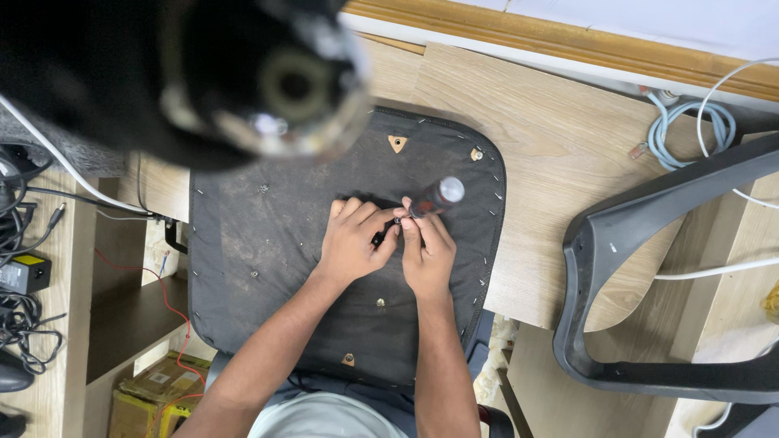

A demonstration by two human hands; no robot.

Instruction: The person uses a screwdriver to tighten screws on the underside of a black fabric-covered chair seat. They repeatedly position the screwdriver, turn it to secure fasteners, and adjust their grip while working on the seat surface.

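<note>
At the far left, a tangle of black cables and a small black power adapter lie on a shelf, partly cut off by the picture's edge, and a thin red wire hangs down beside them. Above, a big dark blurred object fills the upper left corner, too out of focus to name. On the wooden tabletop lies a black seat pad, underside up, with staples along its rim and a few metal fittings. The left hand comes in from below on a bare forearm, palm down, fingers curled over a small dark part at the middle of the pad; its grip seems to be pinching that part, though the fingers hide most of it. Touching it, the right hand also lies knuckles up, its grip clenched around a screwdriver with a dark red and black handle and a pale round end; the tip is hidden between the two hands, so where it meets the pad cannot be made out. To the right, off the pad, a grey plastic chair shell leans across the tabletop, cut off at the edge, with a coiled pale blue cable above it.
</note>
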